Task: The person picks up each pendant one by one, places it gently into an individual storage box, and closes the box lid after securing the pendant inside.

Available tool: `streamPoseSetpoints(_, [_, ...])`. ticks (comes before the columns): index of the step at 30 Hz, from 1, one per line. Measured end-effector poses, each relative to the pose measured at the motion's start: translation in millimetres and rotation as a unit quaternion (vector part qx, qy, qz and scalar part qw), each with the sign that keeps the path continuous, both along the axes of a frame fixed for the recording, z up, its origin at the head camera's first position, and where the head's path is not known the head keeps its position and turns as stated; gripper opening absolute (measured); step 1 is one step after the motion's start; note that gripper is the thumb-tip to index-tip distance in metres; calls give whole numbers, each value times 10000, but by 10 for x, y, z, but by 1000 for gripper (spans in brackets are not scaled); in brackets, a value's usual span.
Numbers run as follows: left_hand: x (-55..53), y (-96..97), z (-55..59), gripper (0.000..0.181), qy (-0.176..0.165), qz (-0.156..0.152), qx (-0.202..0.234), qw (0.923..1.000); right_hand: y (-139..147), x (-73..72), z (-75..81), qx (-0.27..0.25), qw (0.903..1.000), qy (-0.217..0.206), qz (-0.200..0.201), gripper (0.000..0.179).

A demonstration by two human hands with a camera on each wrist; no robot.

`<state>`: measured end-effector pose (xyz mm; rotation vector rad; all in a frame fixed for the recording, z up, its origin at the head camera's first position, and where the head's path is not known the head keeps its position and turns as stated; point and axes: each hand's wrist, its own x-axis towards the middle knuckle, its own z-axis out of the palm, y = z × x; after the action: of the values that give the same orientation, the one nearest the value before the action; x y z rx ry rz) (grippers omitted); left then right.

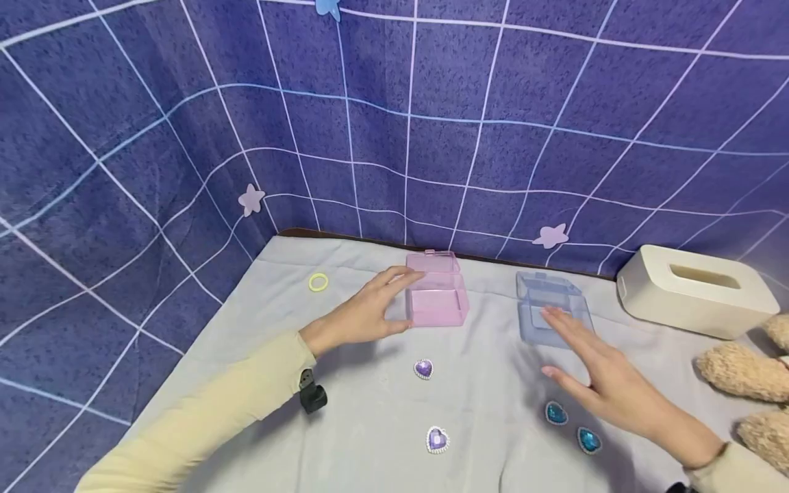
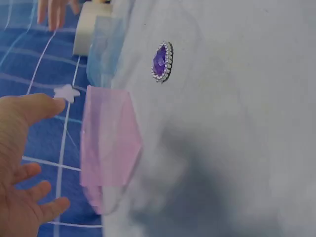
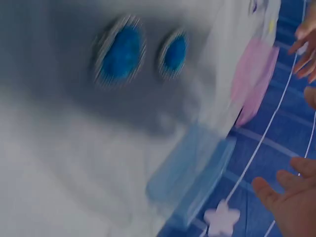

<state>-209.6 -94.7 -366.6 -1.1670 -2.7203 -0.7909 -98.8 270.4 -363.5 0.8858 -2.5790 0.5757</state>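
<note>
A clear pink box [image 1: 436,306] stands with its lid raised, left of a clear blue box [image 1: 542,318], whose lid is raised too. Beside the pink box's left edge hovers my left hand [image 1: 364,308], thumb and fingers spread, holding nothing. In the left wrist view a gap shows between that hand and the box. My right hand [image 1: 607,380] reaches over the front right of the blue box with straight fingers and covers part of it. Two blue heart gems [image 1: 556,413] lie below the right hand. A purple heart gem [image 1: 423,369] lies before the pink box, another purple heart gem [image 1: 437,439] nearer me.
A yellow ring [image 1: 318,282] lies at the back left of the white cloth [image 1: 364,438]. At the back right stands a cream tissue box [image 1: 696,291], with fuzzy tan plush limbs [image 1: 740,370] in front of it. A blue gridded curtain [image 1: 382,137] hangs behind and left.
</note>
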Motion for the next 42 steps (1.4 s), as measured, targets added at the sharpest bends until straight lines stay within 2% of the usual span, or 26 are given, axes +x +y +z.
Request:
streamPoseSetpoints(2, [-62, 28, -93, 82, -239, 283, 510, 9980, -129, -2, -39, -148, 9999, 21, 31, 82])
streamPoseSetpoints(4, [-123, 72, -183, 82, -563, 526, 947, 9925, -268, -18, -85, -239, 9997, -34, 83, 78])
streamPoseSetpoints(9, [-258, 203, -400, 85, -1434, 970, 1836, 9677, -661, -124, -219, -459, 9978, -279, 399, 72])
streamPoseSetpoints(12, [-309, 268, -514, 88, -1744, 1163, 2171, 9534, -900, -189, -297, -638, 9943, -493, 701, 65])
streamPoseSetpoints(14, [-332, 292, -574, 89, -1923, 1313, 2353, 9436, -1046, -227, -337, -703, 9908, -777, 853, 60])
streamPoseSetpoints(17, [-361, 311, -646, 90, -2123, 1429, 2635, 9301, -1217, -278, -374, -675, 9864, -1164, 944, 55])
streamPoseSetpoints(19, [-382, 318, -683, 88, -2245, 1373, 2837, 9221, -1295, -310, -394, -556, 9855, -1305, 934, 54])
streamPoseSetpoints(20, [-391, 321, -698, 87, -2265, 1332, 2884, 9208, -1326, -324, -401, -480, 9855, -1329, 938, 55])
streamPoseSetpoints(24, [-411, 324, -745, 83, -2251, 1217, 2866, 9232, -1408, -376, -444, -89, 9859, -1300, 1050, 55])
streamPoseSetpoints(27, [-414, 325, -779, 82, -2131, 1207, 2709, 9309, -1443, -399, -471, 222, 9852, -1282, 1118, 51])
streamPoseSetpoints(29, [-415, 303, -788, 82, -2078, 1164, 2688, 9333, -1476, -417, -472, 406, 9844, -1257, 1163, 45])
streamPoseSetpoints(30, [-390, 295, -742, 81, -2100, 1090, 2688, 9337, -1490, -423, -471, 484, 9842, -1234, 1175, 42])
streamPoseSetpoints(31, [-396, 290, -744, 81, -2049, 1061, 2654, 9361, -1502, -429, -472, 538, 9841, -1196, 1198, 38])
streamPoseSetpoints(36, [-417, 279, -753, 81, -1948, 978, 2354, 9471, -1520, -442, -512, 650, 9832, -1031, 1357, 25])
streamPoseSetpoints(37, [-449, 276, -801, 82, -1897, 1003, 2295, 9494, -1521, -442, -523, 654, 9833, -981, 1383, 23])
streamPoseSetpoints(42, [-494, 245, -780, 83, -1781, 922, 2245, 9536, -1535, -450, -532, 699, 9849, -755, 1391, 21])
